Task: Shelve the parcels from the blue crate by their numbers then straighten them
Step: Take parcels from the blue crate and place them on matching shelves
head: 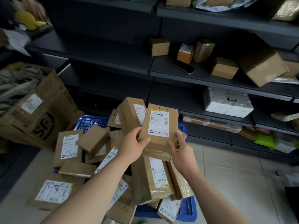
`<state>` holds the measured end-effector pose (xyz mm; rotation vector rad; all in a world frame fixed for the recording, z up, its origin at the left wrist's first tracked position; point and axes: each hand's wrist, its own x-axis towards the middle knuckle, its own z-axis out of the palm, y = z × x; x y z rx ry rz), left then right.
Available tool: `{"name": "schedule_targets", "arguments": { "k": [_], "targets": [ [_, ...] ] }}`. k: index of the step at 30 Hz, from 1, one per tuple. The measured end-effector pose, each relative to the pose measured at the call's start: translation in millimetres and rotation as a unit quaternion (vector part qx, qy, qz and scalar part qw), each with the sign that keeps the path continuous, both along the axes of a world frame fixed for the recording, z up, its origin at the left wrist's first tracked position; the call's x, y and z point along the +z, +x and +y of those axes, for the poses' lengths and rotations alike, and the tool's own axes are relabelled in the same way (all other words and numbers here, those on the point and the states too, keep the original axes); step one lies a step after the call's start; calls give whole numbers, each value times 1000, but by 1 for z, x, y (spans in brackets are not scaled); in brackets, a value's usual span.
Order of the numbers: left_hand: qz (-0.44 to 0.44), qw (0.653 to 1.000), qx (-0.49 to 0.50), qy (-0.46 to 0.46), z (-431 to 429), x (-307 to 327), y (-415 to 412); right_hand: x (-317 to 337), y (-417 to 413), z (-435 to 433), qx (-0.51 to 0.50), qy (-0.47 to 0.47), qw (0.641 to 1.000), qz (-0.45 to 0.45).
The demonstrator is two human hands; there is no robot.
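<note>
Parcel [159, 126] marked 1-8, which I judge a light and stiff carton (the taped lower end may be slippery), is above the blue crate [189, 207], my left hand [133, 143] and right hand [182, 151] both clasping its lower side edges.

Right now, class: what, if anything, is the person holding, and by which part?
A cardboard parcel marked 1-8, held by its lower end: the left hand grips the lower left edge, the right hand the lower right.
</note>
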<state>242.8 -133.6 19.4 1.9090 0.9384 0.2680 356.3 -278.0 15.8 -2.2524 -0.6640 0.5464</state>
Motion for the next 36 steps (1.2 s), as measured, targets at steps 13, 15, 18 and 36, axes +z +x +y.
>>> {"name": "schedule_targets", "arguments": {
  "k": [13, 15, 18, 36],
  "targets": [
    [-8, 997, 72, 17, 15, 31, -52, 35, -35, 31, 72, 23, 997, 0],
    [-12, 995, 94, 22, 21, 40, -71, 44, -48, 43, 94, 25, 995, -6],
    [-19, 990, 136, 32, 31, 51, -108, 57, -75, 63, 134, 32, 990, -11],
    [-17, 921, 383, 66, 47, 94, -517, 100, -442, 174, 412, 84, 907, -13]
  ]
}}
